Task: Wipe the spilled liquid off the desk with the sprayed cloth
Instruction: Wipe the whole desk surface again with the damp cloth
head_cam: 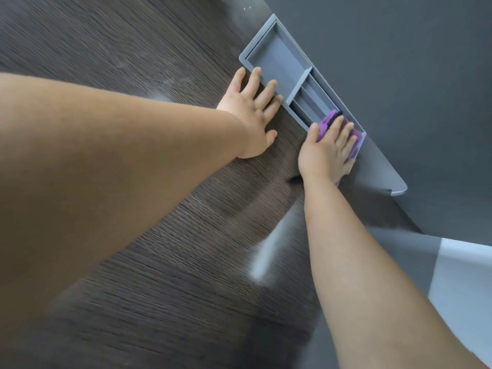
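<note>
The bench [127,49], dark wood grain, fills my view from 6 o'clock round to 12. A pale glossy streak [266,257] sits on it at 5 o'clock; I cannot tell whether that is liquid or glare. At 1 o'clock a grey compartment tray [277,57] runs along the bench's far edge, one wide bay, then narrow slots toward its 4 o'clock end. My left hand [253,113] lies flat at 12 o'clock, palm down, fingers spread, tips touching the tray's near rim. My right hand [327,153] is at 2 o'clock, fingers straight and close together, pressing down on the purple cloth [326,121]. The cloth is bunched under those fingers over the tray's 4 o'clock end, poking out past the fingertips and thumb.
</note>
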`<state>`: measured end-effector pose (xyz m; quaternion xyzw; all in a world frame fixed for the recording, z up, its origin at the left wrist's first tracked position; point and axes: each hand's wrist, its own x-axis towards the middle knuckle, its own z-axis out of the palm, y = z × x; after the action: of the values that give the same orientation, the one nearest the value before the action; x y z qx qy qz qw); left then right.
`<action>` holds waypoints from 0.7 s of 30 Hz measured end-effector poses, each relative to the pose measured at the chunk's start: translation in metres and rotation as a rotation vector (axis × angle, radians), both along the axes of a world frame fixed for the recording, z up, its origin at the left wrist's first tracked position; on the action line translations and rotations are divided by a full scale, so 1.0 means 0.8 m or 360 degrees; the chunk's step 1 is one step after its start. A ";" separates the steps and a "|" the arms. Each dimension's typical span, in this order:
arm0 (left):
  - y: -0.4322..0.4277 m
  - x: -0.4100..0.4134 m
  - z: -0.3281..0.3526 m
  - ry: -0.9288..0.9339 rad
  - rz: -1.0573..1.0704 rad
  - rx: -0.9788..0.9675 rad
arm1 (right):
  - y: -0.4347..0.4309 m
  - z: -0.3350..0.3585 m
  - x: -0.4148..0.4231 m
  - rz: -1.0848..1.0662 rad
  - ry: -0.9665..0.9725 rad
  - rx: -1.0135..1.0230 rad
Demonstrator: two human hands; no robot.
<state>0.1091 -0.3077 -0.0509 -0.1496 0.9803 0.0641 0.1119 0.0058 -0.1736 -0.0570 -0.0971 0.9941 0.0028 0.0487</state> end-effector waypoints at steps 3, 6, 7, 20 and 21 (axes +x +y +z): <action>0.002 -0.002 0.001 -0.0030 -0.0004 -0.0040 | 0.026 0.000 0.007 0.0339 0.0049 0.0026; 0.004 -0.002 0.003 -0.0061 -0.0007 -0.0056 | 0.071 0.003 0.000 0.0229 0.0073 0.0032; 0.006 -0.002 0.003 -0.0057 -0.0004 -0.0058 | 0.077 0.004 -0.001 0.0093 0.0056 0.0026; -0.027 0.021 0.025 0.0129 0.0241 0.0650 | 0.040 0.002 0.058 0.0389 0.0029 0.0057; -0.034 0.034 0.027 0.0174 0.0262 0.0629 | 0.040 0.004 0.054 0.0221 0.0006 0.0030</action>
<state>0.1364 -0.3351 -0.0289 -0.2005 0.9378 0.2719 0.0800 0.0489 -0.1418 -0.0534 -0.1654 0.9850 0.0158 0.0474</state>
